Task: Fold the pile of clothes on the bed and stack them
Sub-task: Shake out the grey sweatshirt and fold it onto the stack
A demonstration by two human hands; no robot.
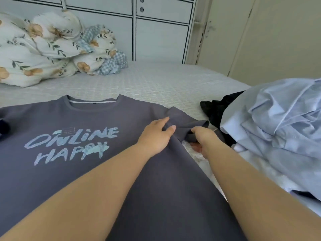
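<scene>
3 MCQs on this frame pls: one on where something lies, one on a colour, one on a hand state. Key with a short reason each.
1. Where does the crumpled light blue shirt pile lie relative to the grey printed T-shirt?
A. To its right
B. On top of it
C. To its left, by the quilt

2. What colour is the garment poking out from under that pile?
A. Red
B. Black
C. Yellow

3. What is the left hand doing?
A. Resting flat on the white patterned bedsheet
B. Pinching the T-shirt's sleeve fabric
C. Holding a hanger

Key: 1 A, the pile sits at the frame's right edge. 2 B, the black garment shows between pile and T-shirt. 3 B, thumb and fingers close on a fold near the sleeve, with the right hand gripping beside it.
</scene>
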